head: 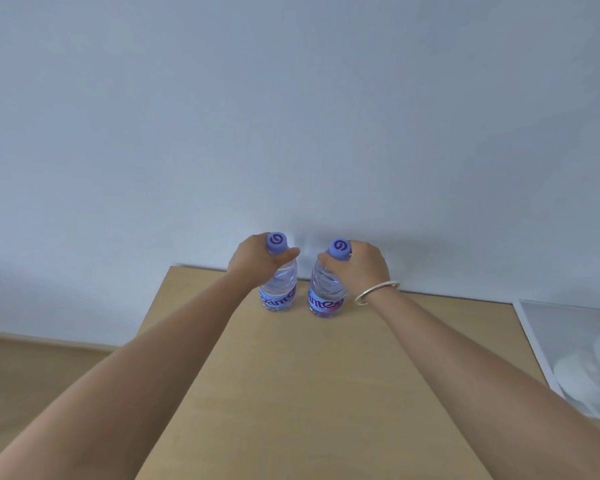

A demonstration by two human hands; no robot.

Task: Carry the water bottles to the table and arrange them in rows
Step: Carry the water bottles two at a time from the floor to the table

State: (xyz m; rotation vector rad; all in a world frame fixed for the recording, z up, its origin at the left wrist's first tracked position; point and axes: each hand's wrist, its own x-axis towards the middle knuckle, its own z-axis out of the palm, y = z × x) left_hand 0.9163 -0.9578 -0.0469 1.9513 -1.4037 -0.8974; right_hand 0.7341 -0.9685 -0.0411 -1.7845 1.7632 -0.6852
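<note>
**Two bottles held at the far edge of the table**

Both forearms reach forward over the tan table point(291, 393). At their ends the left hand point(253, 261) curls its fingers round the neck of the left bottle point(278, 289), thumb lying across just under the purple cap point(276, 242). Its twin, the right hand point(364, 266), wraps the neck of the right bottle point(326, 296) likewise, with a bangle point(376, 292) on its wrist. Below the fingers each blue label shows part of a red word (only "ante" can be read). Both bottles stand upright, near each other but apart, close to the table's far edge by the pale wall point(291, 116). Right of the right hand lies a white tray point(568, 341); left of the left hand, wooden floor point(32, 368).
</note>
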